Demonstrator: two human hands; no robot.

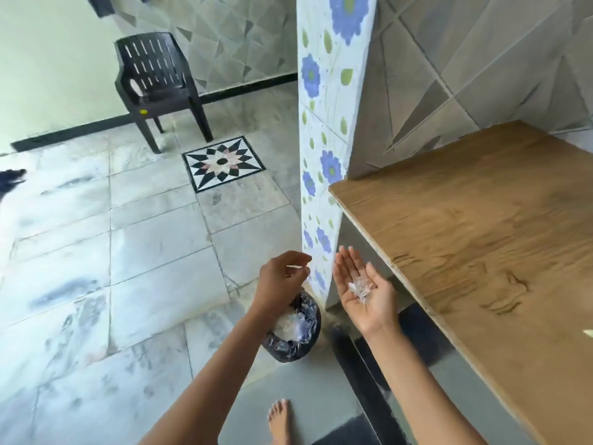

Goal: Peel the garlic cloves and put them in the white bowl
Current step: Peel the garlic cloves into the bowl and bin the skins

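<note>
left arm: bare, stretched forward and down from bottom centre, elbow nearly straight
left hand [280, 281]: back up, wrist dipped a little, fingers curled; thumb and fingertips pinch a small pale papery flake [293, 268]
right arm: bare, reaches forward from lower right, forearm rolled outward
right hand [373, 313]: palm up, flat, fingers straight and together, thumb out to the side; loose heap of whitish papery skins [361, 289] lies on the palm
spacing: hands side by side, near, not touching
bare foot [279, 420]: bottom centre, toes forward

Skins [361, 289] on flat right hand [372, 306], bin [313, 319] below
</note>
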